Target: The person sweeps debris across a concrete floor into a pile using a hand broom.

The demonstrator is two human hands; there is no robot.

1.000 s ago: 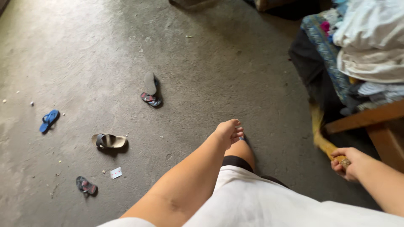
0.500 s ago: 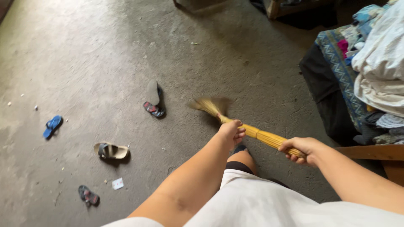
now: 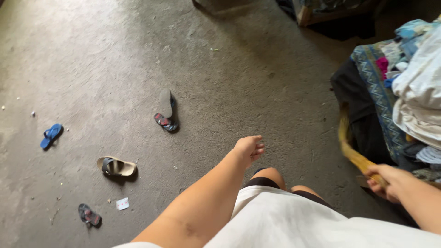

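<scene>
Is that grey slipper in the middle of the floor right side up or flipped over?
Flipped over. The grey slipper shows only a plain flat sole with no strap, and it lies against a dark slipper whose red strap faces up.

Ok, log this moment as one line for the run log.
right hand: gripping straw broom beside clothes pile | left hand: free, loosely curled | concrete floor: scattered sandals

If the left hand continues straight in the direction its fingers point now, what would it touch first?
The left hand points right and slightly up over bare concrete floor. That way looks free until the dark cloth hanging by the laundry pile; depth is unclear, so it may pass above the floor.
</scene>
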